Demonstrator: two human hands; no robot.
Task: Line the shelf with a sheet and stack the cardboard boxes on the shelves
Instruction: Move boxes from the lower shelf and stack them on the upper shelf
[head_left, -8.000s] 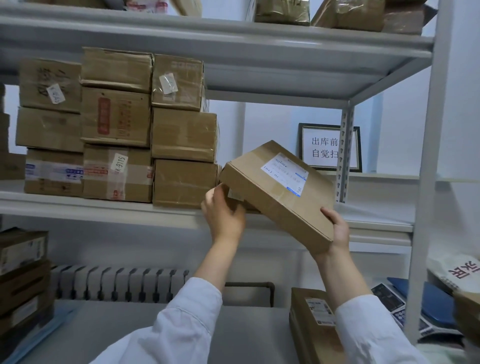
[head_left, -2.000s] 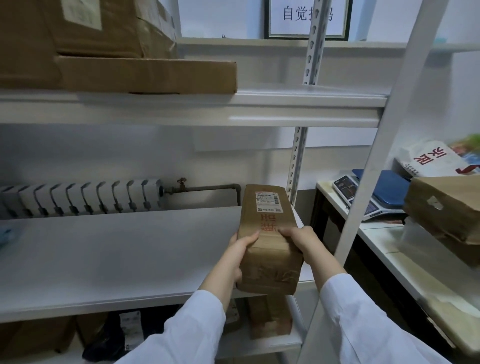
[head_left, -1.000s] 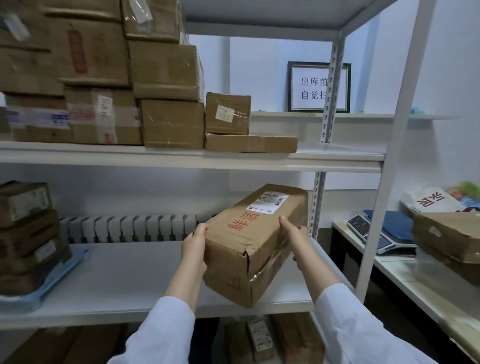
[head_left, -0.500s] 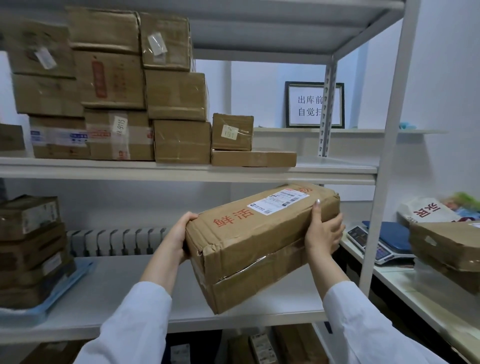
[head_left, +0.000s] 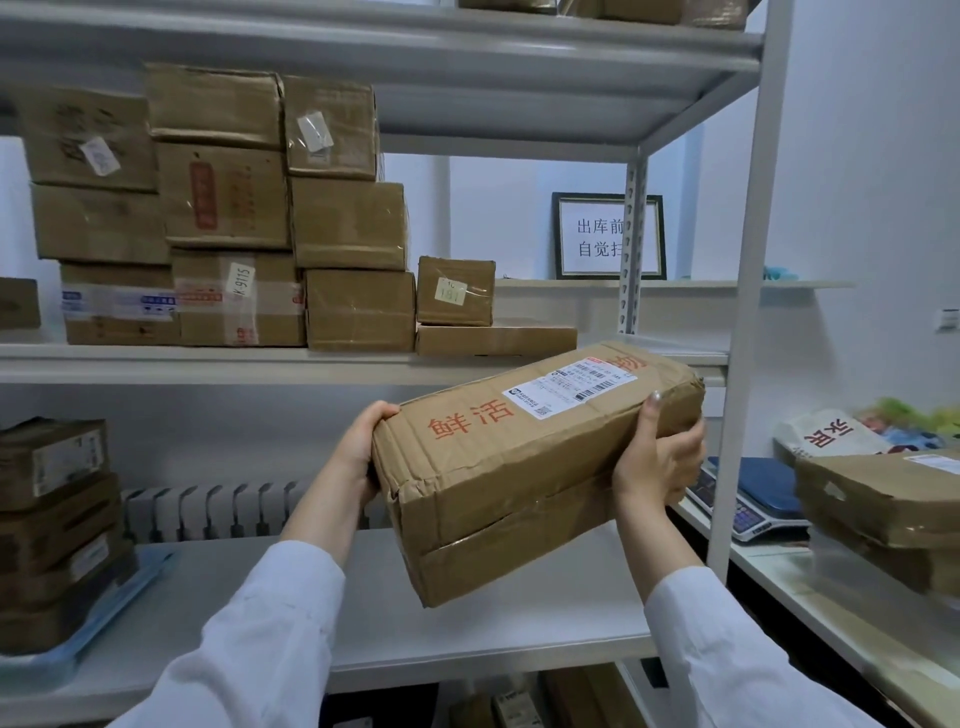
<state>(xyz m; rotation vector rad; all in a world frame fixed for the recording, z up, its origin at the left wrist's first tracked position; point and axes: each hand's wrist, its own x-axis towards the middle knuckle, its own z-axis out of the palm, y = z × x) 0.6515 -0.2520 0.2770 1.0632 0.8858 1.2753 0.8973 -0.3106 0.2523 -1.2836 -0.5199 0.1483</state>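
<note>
Spanning left to right: stacked cardboard boxes (head_left: 218, 208) on middle shelf (head_left: 208, 364); left hand (head_left: 358, 447) clamped on near left end of long cardboard box (head_left: 530, 467), raised and tilted in front of shelf edge; right hand (head_left: 657, 457) gripping its right end; scale (head_left: 748, 499) on side surface (head_left: 779, 566).

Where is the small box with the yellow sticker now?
In the head view, the small box sits on the middle shelf, centre, on top of a flat box and right of the big stack.
</note>
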